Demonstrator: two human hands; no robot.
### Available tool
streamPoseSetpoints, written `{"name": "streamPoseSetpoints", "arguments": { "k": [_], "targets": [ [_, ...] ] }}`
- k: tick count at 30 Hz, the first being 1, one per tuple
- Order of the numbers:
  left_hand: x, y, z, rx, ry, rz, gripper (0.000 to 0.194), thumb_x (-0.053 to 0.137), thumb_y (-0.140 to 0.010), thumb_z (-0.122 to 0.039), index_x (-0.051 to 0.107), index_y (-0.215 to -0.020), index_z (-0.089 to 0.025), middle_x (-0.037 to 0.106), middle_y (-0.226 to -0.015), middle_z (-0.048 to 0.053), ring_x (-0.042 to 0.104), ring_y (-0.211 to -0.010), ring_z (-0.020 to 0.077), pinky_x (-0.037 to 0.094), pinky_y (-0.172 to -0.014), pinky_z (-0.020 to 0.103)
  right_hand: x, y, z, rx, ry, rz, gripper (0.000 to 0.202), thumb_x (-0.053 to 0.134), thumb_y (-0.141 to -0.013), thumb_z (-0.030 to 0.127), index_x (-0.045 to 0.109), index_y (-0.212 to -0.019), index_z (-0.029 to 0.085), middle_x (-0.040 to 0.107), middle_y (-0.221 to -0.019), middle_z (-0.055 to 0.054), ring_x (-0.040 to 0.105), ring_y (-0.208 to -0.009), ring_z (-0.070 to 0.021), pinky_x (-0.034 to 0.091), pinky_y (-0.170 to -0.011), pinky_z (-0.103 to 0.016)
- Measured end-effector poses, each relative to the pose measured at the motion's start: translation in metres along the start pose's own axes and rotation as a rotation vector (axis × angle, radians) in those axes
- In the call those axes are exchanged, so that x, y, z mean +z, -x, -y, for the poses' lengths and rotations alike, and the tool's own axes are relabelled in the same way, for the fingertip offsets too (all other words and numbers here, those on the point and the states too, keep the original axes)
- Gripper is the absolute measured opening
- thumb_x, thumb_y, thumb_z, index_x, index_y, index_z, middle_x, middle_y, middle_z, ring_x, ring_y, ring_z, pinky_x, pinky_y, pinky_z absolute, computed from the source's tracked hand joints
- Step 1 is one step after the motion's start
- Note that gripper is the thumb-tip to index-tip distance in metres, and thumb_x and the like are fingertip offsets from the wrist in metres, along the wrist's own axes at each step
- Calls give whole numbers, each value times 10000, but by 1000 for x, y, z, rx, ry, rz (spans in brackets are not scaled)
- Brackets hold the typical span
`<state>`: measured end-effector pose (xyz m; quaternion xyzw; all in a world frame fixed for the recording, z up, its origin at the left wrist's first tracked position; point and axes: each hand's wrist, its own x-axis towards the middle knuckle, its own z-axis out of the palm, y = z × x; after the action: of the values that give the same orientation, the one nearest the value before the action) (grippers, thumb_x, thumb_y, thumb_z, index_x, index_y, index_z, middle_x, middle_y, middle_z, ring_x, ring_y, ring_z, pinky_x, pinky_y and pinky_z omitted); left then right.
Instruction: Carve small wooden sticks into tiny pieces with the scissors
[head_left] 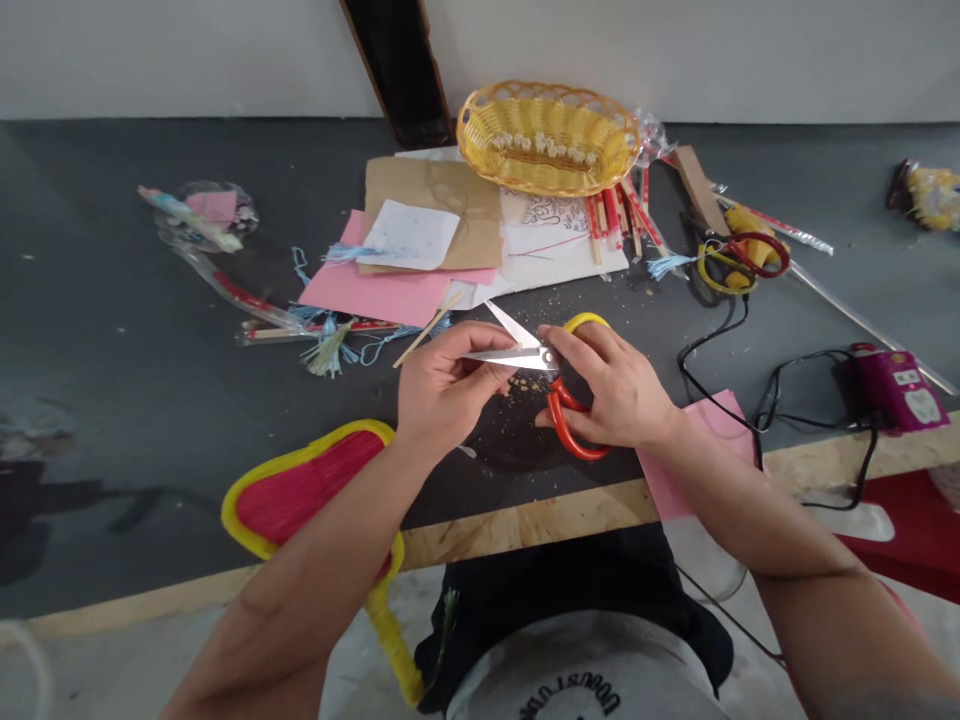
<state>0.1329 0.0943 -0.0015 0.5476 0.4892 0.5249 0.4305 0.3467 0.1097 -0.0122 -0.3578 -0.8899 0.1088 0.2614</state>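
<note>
My right hand (619,385) grips a pair of scissors (574,425) with one yellow and one red handle loop. Its two blades are spread apart and point left, toward my left hand (454,385). The fingers of that hand are pinched together beside the lower blade, around something small and mostly hidden. Tiny pale cut bits (529,385) lie on the dark table below the scissors. Under my left forearm rests a red fan-shaped piece (307,485) with a fuzzy yellow border and handle. A thin wooden stick (427,330) lies just behind my left hand.
A yellow woven basket (547,180) holding small whitish pieces stands behind pink paper (382,295) and brown card (472,225). Blue tassels (330,345) lie at left. Rightward are more scissors (765,255), a glue gun (742,225), and a purple box (900,390) with black cable.
</note>
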Motion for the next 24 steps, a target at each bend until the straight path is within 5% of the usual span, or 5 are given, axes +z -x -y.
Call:
{"name": "streamPoseSetpoints", "arguments": {
  "k": [11, 24],
  "targets": [
    [-1, -1, -2, 1, 46, 28, 86, 803, -778, -237, 740, -729, -205, 687, -691, 7, 547, -460, 76, 462, -444, 224, 2, 0, -3, -34, -31, -39, 707, 653, -885, 558, 484, -1438, 151, 626, -1118, -134, 629, -1047, -295, 583, -918, -497],
    [0, 0, 4, -30, 67, 31, 106, 815, -768, -260, 743, -772, -181, 735, -806, 29, 555, -442, 59, 422, -399, 197, -5, 2, 4, -9, 69, 27, 709, 624, -900, 602, 552, -1395, 100, 659, -1093, -150, 665, -958, -277, 616, -810, -425]
  ]
}}
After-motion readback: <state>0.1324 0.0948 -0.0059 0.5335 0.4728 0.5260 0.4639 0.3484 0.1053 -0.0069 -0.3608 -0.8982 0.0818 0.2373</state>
